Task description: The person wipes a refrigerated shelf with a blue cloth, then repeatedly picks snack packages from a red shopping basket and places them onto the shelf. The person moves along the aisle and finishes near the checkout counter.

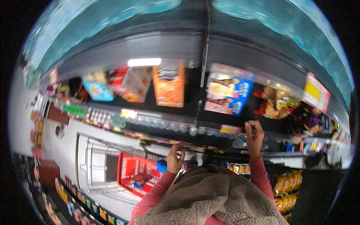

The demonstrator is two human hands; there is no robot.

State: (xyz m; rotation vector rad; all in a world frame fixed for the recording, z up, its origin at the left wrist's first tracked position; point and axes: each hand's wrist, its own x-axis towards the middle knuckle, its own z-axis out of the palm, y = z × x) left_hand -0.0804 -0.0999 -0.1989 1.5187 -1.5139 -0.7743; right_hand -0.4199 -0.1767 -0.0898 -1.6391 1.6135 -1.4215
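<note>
My left hand (175,159) is raised near the shelf edge, its fingers curled and apart, with nothing seen in it. To the right, my right hand (254,137) is held up in front of the shelf, thumb and fingertips close together; whether anything thin is between them cannot be told. Beyond the hands, a dark shelf holds a blue and white printed package (229,92), an orange package (169,87), a red and white box (135,84) and a light blue package (98,90). Shiny snack packets (278,102) lie at the right.
A red shopping basket (121,171) with colourful packets (139,180) sits in a metal cart (92,163) at the lower left. Clear bottles (168,126) line a lower shelf. A red-edged price sign (316,92) sticks out at the right. Yellow packets (288,182) hang at the lower right.
</note>
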